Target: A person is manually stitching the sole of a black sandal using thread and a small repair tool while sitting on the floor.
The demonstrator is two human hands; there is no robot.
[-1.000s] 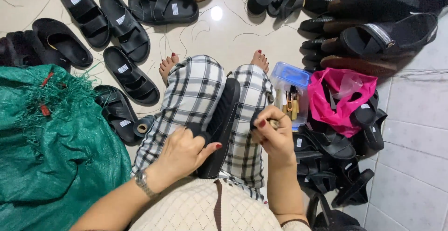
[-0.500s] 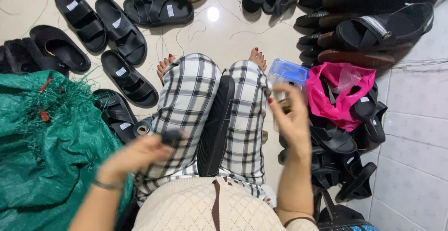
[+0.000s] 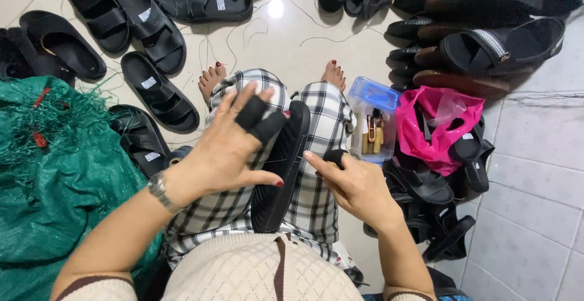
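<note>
Black strapped sandals (image 3: 152,33) lie scattered over the pale tiled floor (image 3: 529,216). A green woven net sack (image 3: 55,173) is heaped at the left. On the right, a clear plastic box with a blue lid (image 3: 372,118) sits beside a pink plastic bag (image 3: 435,124). A black rubber sandal sole (image 3: 281,167) lies lengthwise between the checked-trousered knees. The left hand (image 3: 228,146) hovers spread above it, two fingers in black sleeves. The right hand (image 3: 356,182), just right of the sole, pinches something small and dark.
</note>
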